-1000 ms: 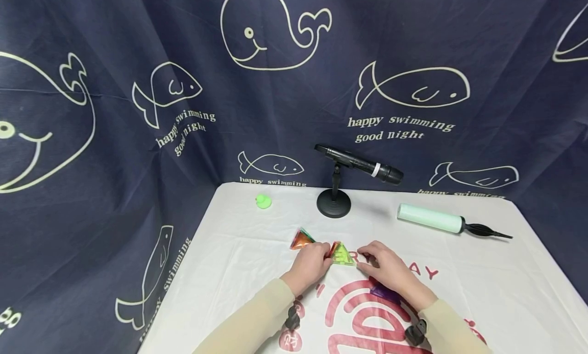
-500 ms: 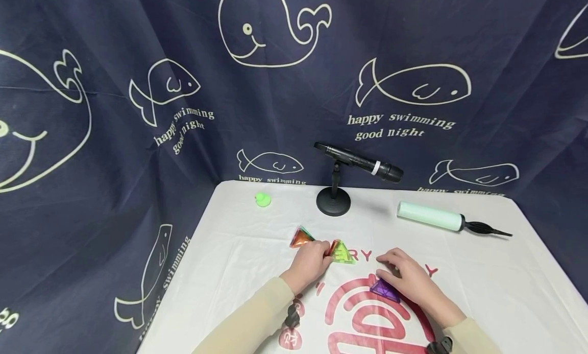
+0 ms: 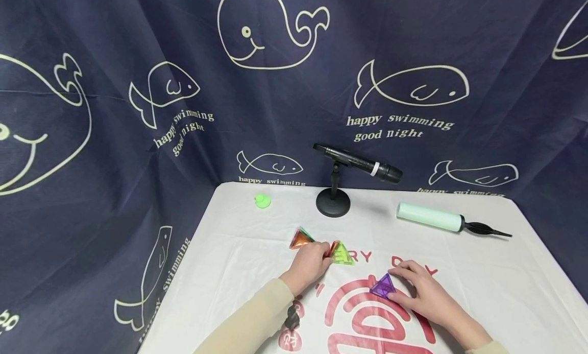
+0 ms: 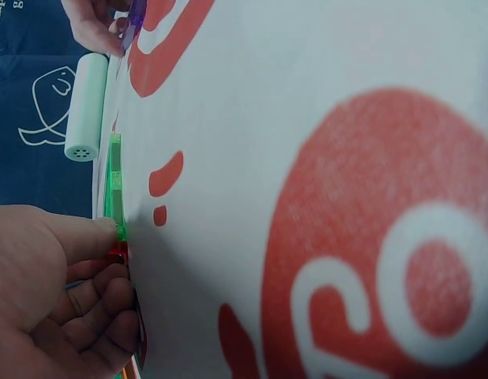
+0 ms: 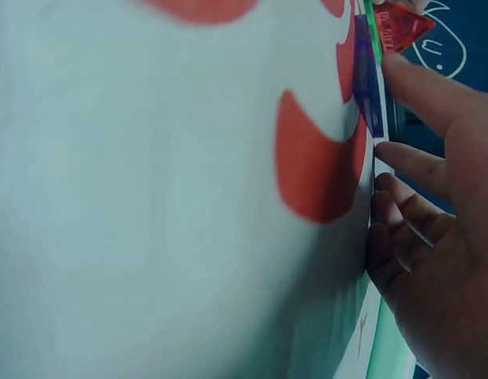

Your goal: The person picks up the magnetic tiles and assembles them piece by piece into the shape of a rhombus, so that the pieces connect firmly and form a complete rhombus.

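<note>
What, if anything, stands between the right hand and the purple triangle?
Nothing visible does. In the head view, the right hand has its fingers at the edge of the purple triangle, on the printed white cloth. The yellow-green triangle, at the left hand, is out of the way.

Table (image 3: pixel 220 272): tiles (image 3: pixel 383 286), duck (image 3: pixel 263 201), stand (image 3: pixel 333 205), pump (image 3: pixel 429 217)

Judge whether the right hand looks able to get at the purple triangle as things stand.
Very likely yes: the right hand has its thumb and a fingertip right at the purple triangle, and no other object appears between them.
</note>
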Tool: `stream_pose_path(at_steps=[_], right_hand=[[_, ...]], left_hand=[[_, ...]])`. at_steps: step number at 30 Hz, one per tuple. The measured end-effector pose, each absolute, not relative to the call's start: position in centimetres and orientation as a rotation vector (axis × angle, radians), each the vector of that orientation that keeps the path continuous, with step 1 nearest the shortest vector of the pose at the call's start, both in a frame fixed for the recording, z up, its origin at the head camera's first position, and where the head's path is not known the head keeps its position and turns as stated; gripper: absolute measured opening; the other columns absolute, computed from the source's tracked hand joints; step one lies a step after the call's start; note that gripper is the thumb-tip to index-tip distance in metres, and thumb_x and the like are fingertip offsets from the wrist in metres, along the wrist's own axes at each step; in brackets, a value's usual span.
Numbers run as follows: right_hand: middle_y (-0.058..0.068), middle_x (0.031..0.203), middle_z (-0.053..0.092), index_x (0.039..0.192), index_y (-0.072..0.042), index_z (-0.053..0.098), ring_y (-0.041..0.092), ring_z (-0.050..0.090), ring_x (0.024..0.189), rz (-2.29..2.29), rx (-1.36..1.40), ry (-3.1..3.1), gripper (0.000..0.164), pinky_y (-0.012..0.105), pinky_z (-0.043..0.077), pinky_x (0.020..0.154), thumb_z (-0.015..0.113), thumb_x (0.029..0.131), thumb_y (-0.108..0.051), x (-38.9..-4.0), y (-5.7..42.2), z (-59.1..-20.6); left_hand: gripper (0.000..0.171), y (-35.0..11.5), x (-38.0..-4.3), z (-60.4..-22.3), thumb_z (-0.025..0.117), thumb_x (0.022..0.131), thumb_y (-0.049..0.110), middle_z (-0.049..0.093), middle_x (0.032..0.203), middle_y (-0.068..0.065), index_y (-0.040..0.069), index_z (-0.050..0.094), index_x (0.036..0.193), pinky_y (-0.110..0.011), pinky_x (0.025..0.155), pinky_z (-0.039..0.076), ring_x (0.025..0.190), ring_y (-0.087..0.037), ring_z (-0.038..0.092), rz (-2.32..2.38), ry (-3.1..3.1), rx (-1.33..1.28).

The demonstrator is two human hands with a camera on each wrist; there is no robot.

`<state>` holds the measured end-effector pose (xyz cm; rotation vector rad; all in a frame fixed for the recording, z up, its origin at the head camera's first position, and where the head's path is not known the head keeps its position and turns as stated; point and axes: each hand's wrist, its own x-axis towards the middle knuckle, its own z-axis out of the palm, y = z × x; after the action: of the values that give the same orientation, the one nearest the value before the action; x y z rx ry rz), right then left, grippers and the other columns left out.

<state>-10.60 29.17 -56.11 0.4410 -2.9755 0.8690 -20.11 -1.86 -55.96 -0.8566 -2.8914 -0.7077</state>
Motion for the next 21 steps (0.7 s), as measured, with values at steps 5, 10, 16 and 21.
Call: stream_pose_path(at_steps=[5,10,16,21], right_hand=[[0.0,0.128,0.058,0.125,-0.016,0.073,0.027,0.054,0.121,0.823,0.477,-2.934,0.064,0.061,0.047,0.098,0.086,0.079,-0.058,-9.74,29.6,-56.55],[0.006,0.134,0.056,0.133,-0.012,0.069,0.033,0.052,0.124,0.82,0.489,-2.937,0.075,0.063,0.045,0.098,0.085,0.079,-0.061,-9.51,29.41,-56.7],[0.003,0.131,0.055,0.132,-0.014,0.07,0.029,0.053,0.122,0.768,0.498,-2.943,0.072,0.061,0.047,0.097,0.085,0.078,-0.06,-9.57,29.16,-56.52],[0.001,0.129,0.056,0.131,-0.015,0.071,0.026,0.053,0.12,0.753,0.503,-2.93,0.067,0.059,0.048,0.097,0.085,0.081,-0.057,-9.65,29.07,-56.4]], left_hand=[[0.036,-1.8,-20.23,-56.27,0.079,0.093,0.018,0.045,0.063,0.007,0.017,0.05,0.072,-0.027,0.055,0.035,0.059,-0.01,0.042,-0.707,-2.889,-0.858],[0.034,-1.83,-20.23,-56.31,0.079,0.093,0.019,0.046,0.064,0.008,0.017,0.051,0.073,-0.027,0.055,0.036,0.059,-0.01,0.043,-0.694,-2.894,-0.862],[0.033,-1.86,-20.05,-56.16,0.08,0.092,0.018,0.044,0.063,0.007,0.015,0.053,0.073,-0.026,0.054,0.034,0.058,-0.01,0.04,-0.704,-2.889,-0.859],[0.034,-1.86,-20.06,-56.05,0.08,0.092,0.017,0.043,0.063,0.007,0.014,0.052,0.073,-0.026,0.054,0.033,0.059,-0.01,0.04,-0.706,-2.88,-0.868]])
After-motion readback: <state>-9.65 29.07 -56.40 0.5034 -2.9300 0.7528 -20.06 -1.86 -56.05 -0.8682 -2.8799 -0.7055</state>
